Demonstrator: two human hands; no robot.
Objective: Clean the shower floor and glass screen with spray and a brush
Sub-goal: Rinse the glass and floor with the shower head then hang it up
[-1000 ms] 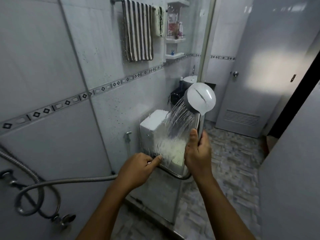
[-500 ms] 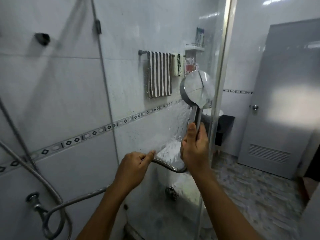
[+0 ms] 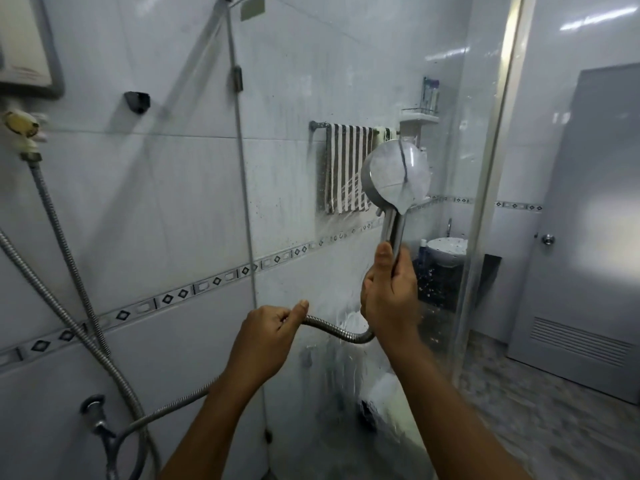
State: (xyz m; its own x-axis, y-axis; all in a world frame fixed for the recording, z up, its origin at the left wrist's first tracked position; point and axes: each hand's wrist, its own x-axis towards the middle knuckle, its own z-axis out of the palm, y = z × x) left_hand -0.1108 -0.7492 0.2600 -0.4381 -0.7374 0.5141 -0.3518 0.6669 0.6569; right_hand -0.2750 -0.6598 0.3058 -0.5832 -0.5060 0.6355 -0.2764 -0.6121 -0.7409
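Note:
My right hand [image 3: 389,299] grips the chrome handle of a round shower head [image 3: 394,176], raised at chest height. Water sprays from its face leftwards onto the glass screen [image 3: 346,265], which is wet and streaked. My left hand [image 3: 266,336] holds the ribbed metal hose [image 3: 339,329] a short way below the handle. The hose runs down and left to a wall valve [image 3: 95,415]. No spray bottle or brush is in view, and the shower floor is hidden below the frame.
A water heater [image 3: 26,46] hangs at the top left on the tiled wall. Beyond the glass are a striped towel [image 3: 346,168] on a rail, a corner shelf [image 3: 417,117], a toilet cistern and a washbasin [image 3: 446,249]. A grey door [image 3: 588,220] stands at the right.
My view and the shower head have risen from the lower glass by the toilet to the upper part by the towel. Both hands keep their holds.

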